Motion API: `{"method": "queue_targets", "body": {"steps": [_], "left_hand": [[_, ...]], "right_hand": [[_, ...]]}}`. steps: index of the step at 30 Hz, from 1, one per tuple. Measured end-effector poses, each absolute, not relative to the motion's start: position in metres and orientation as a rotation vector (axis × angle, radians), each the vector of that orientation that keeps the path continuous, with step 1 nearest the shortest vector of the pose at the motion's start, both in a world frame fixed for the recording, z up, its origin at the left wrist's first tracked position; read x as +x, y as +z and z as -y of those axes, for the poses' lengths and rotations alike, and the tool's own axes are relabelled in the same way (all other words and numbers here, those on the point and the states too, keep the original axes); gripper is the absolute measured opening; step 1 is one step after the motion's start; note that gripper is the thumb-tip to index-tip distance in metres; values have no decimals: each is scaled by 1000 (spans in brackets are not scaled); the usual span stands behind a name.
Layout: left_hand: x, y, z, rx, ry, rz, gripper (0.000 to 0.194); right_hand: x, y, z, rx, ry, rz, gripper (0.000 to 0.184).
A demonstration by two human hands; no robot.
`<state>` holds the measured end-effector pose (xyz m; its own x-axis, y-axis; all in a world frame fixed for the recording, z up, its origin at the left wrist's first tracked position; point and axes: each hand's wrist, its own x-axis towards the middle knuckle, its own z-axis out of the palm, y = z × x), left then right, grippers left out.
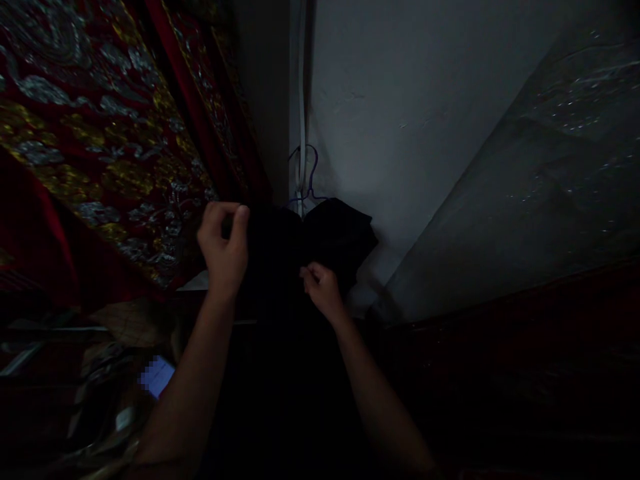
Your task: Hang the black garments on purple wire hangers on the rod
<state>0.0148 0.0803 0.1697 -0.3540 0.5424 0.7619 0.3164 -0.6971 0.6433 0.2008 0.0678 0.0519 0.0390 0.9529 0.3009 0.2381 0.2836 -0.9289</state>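
A black garment [337,233] hangs from purple hangers [314,167] against the wall. My right hand [323,288] is closed in a pinch on the front of this dark cloth. At the garment's left side is my left hand [223,243], raised higher, its thumb and forefinger pressed together. Whatever lies between those left fingertips is lost in the dark. Below the hands, the cloth merges into deep shadow, so its lower edge cannot be made out.
A red cloth with gold and silver embroidery [135,133] fills the upper left. A pale cord or pipe [302,80] runs down the grey wall [400,87]. Clear plastic sheeting [550,167] covers the right. A lit screen [157,377] glows among clutter at lower left.
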Motion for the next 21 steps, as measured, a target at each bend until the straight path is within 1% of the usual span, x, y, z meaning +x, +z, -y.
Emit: {"method": "queue_targets", "body": {"steps": [2,5,9,11,13,15,16,18,21], "left_hand": [[-15,160,-89,1217,2176,-1030,20],[-46,127,-96,695,1990,-899,18],[-45,68,-81,376,1761,-1034,9],[-33,44,-67,370,1697,-1068,9],[-17,30,-54,397,1657,-1061,20],[0,29,-43,494,1632,-1000,31],[9,33,-38,579,1626,-967,34],[27,46,-30,845,1598,-948,34],[49,67,-22,1311,1489,-1013,25]], "right_hand": [[197,46,-51,-1124,911,1431,31],[191,46,-26,-1042,1015,1425,31],[185,44,-9,-1024,1063,1361,32],[188,38,-9,-1061,1047,1299,32],[193,31,-12,-1119,1006,1280,34],[199,25,-14,-1189,932,1301,33],[201,23,-15,-1207,897,1325,30],[200,23,-14,-1170,889,1409,25],[192,29,-14,-999,1006,1558,49]]}}
